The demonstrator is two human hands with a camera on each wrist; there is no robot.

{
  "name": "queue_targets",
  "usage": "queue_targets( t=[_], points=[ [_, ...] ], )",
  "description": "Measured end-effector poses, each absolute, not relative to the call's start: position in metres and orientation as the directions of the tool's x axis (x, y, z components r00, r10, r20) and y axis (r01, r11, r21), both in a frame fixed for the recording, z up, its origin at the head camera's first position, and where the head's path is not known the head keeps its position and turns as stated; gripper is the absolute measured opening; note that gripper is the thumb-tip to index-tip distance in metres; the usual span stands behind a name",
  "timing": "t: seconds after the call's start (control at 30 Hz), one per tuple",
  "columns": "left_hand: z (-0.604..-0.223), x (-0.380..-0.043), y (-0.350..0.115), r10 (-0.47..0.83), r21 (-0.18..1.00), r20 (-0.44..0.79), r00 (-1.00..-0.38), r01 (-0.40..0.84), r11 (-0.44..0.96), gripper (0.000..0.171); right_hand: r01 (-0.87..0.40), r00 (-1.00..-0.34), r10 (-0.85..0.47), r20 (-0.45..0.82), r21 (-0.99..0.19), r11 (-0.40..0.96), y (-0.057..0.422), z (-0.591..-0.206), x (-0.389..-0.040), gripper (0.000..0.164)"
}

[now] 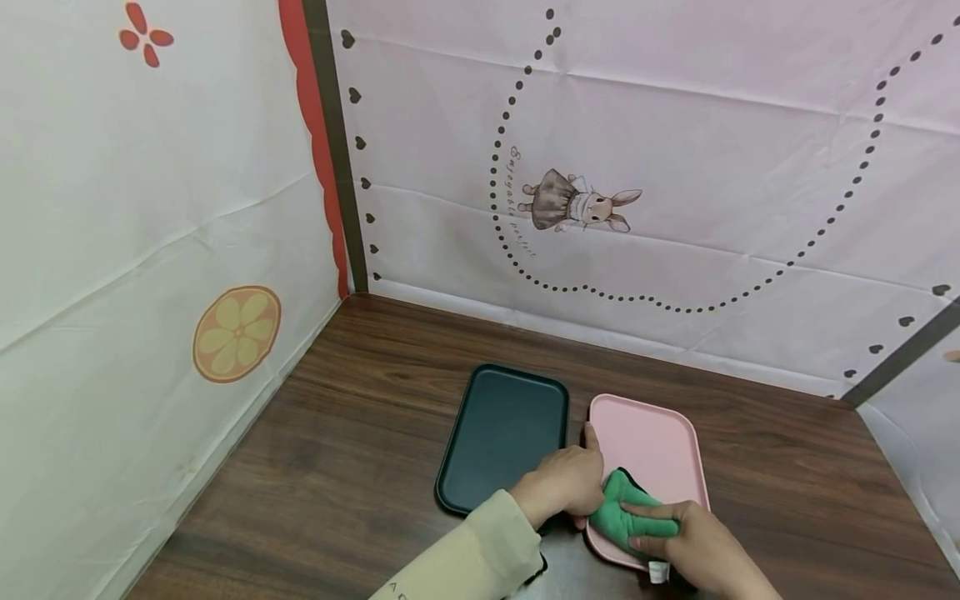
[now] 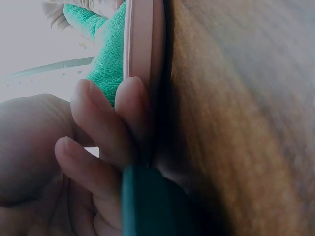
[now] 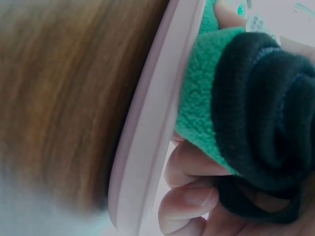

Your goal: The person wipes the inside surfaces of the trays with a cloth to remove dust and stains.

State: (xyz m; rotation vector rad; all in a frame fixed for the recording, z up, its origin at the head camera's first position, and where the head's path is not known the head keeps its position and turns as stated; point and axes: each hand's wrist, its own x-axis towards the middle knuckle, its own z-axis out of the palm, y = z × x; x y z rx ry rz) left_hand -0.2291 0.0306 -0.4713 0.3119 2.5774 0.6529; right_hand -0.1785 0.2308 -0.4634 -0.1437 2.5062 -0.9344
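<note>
A pink tray (image 1: 650, 442) lies on the wooden table, with a green terry cloth (image 1: 613, 521) bunched over its near left part. My right hand (image 1: 693, 537) grips the cloth from the right, fingers and thumb pressed into it. A white tag (image 1: 658, 572) hangs from the cloth's near side. In the right wrist view the cloth has a thick black folded edge (image 3: 256, 113) and a black loop. My left hand (image 1: 573, 483) holds the pink tray's left rim. In the left wrist view its curled fingertips (image 2: 132, 91) touch the tray's side.
A dark green tray (image 1: 510, 433) lies left of the pink one, a narrow gap between them, partly behind my left hand. Printed cloth walls (image 1: 675, 208) stand behind the table (image 1: 337, 467) and along its sides.
</note>
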Motion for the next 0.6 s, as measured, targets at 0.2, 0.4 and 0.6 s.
queue_targets(
  t=[0.2,0.4,0.6],
  points=[
    [-0.472,-0.23,0.031,0.317,0.501,-0.378,-0.87,0.096,0.86,0.094,0.076,-0.907,-0.208,-0.367,-0.628,0.774,0.231,-0.464,-0.185,0.04],
    [-0.473,-0.231,0.032,0.326,0.509,-0.377,-0.867,0.099,0.855,0.093,0.085,-0.922,-0.168,-0.348,-0.607,0.791,0.232,-0.464,-0.188,0.039],
    [-0.472,-0.23,0.031,0.321,0.497,-0.369,-0.872,0.106,0.861,0.093,0.077,-0.924,-0.167,-0.345,-0.594,0.801,0.233,-0.464,-0.191,0.041]
  ],
)
